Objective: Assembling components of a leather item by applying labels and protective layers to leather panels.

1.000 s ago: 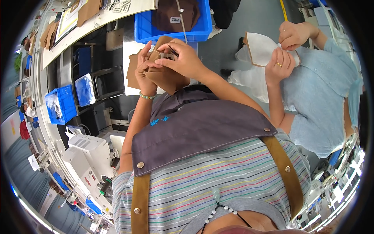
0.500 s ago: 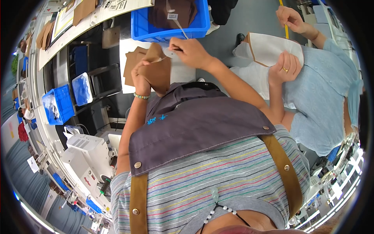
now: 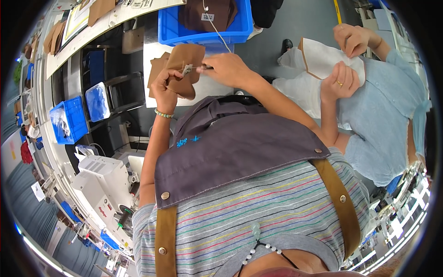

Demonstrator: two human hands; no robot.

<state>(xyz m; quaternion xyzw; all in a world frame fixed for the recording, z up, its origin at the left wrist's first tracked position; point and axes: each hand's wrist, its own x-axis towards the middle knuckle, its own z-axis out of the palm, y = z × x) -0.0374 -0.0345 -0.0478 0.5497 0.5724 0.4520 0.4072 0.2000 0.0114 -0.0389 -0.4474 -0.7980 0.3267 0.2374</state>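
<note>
- Pinching the brown leather-look panel [image 3: 189,56], your left hand [image 3: 165,87] has its grip closed at the left edge, thumb near the white label [image 3: 187,69].
- Your right hand [image 3: 227,69] has its fingers closed around a small dark tool [image 3: 208,67] just right of the label; its exact kind is too small to tell.
- You hold the panel raised over the white table [image 3: 153,50], just below the blue crate [image 3: 230,38] in view.
- Progress looks partway, as I judge it: the label is at the panel's face, but I can't tell whether it is fastened. Handwork around it seems left, and more brown panels [image 3: 156,69] lie on the table.
- The panel is bent; its long axis runs roughly away from your body, the upper end leaning right toward the crate, the lower end toward your apron [image 3: 230,143].
</note>
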